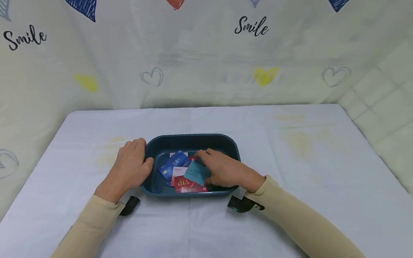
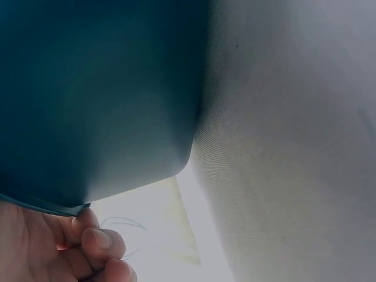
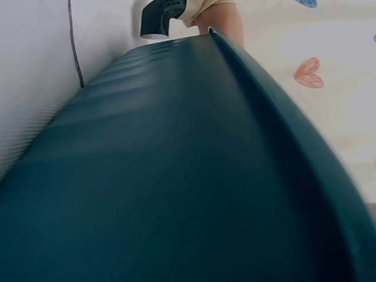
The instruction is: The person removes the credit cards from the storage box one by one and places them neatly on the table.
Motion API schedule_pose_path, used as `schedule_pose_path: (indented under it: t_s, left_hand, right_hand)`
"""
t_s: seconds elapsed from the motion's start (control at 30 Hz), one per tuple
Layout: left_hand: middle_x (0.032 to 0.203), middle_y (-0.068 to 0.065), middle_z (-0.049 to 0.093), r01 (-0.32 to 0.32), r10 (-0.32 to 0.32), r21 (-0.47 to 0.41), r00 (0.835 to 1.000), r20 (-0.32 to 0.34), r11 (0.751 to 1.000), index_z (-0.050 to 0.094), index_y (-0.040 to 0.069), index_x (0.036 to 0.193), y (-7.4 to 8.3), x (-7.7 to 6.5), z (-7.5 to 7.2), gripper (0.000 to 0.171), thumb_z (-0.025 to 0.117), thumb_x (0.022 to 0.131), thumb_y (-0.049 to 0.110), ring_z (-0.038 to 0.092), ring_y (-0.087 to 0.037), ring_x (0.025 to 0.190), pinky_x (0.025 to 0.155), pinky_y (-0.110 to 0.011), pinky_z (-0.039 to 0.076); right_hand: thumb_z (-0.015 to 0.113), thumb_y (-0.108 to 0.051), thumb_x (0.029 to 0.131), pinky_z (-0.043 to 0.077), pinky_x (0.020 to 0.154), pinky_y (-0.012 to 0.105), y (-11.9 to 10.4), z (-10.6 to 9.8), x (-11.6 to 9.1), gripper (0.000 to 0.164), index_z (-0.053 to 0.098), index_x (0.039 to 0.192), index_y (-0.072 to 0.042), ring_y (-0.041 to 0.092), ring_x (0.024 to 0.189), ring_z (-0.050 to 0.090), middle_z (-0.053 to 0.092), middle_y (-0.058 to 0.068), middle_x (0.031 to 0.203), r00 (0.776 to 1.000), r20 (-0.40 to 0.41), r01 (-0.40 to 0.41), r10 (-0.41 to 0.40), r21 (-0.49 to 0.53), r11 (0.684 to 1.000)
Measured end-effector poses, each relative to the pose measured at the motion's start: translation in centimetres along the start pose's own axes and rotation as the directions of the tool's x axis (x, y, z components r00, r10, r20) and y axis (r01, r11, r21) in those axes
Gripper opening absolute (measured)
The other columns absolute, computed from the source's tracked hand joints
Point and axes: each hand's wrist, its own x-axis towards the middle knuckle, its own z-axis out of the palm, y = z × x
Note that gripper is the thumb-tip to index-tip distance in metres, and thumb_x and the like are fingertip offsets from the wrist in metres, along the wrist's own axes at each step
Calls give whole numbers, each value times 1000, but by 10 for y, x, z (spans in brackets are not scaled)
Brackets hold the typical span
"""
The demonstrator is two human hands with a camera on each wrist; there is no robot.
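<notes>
A dark blue-green plastic basin [image 1: 192,136] sits on the white-covered table with several cards in it. My left hand [image 1: 129,169] grips its left rim; the left wrist view shows curled fingers [image 2: 97,244] under the rim beside the outer wall [image 2: 117,117]. Inside the basin, my right hand [image 1: 223,169] pinches a teal card [image 1: 196,173] between thumb and fingers. Below and beside that card lie a red VIP card [image 1: 188,186], a blue VIP card [image 1: 173,163] and a pinkish card [image 1: 177,172]. The basin's outer wall [image 3: 147,176] fills the right wrist view, hiding the right hand there.
White cloth [image 1: 186,234] covers the table, with faint yellowish patches [image 1: 299,142] at the right. Behind it hangs a curtain [image 1: 204,46] printed with hearts and "Smile". Black wrist cameras sit under the left sleeve [image 1: 91,220] and the right sleeve [image 1: 303,221].
</notes>
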Motion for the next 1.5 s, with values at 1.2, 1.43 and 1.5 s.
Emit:
schedule_pose_path:
  t_s: [1.2,1.43,1.5]
  left_hand:
    - [86,-14,52,20,-20,-20,1000,3,1000,49,0,98,0,-1,4,22,47,89,19,46,-31,88,77,-42,34]
    - [86,-14,53,13,-13,-24,1000,-8,1000,49,0,97,1,0,5,22,47,89,20,47,-31,87,77,-42,34]
    - [86,-15,53,12,-12,-20,1000,-10,1000,49,0,97,1,0,5,22,47,89,20,47,-31,86,76,-42,34]
  right_hand:
    - [77,-17,80,50,77,28,5,-7,4,47,59,123,-16,14,87,57,64,3,105,999,39,22,-25,82,996]
    - [74,-13,83,49,72,25,11,-13,5,40,60,120,-16,12,81,58,65,0,97,998,35,48,-54,158,986]
    - [72,-13,84,49,72,25,12,-14,5,38,60,120,-16,12,81,59,64,0,96,997,42,56,-64,180,982]
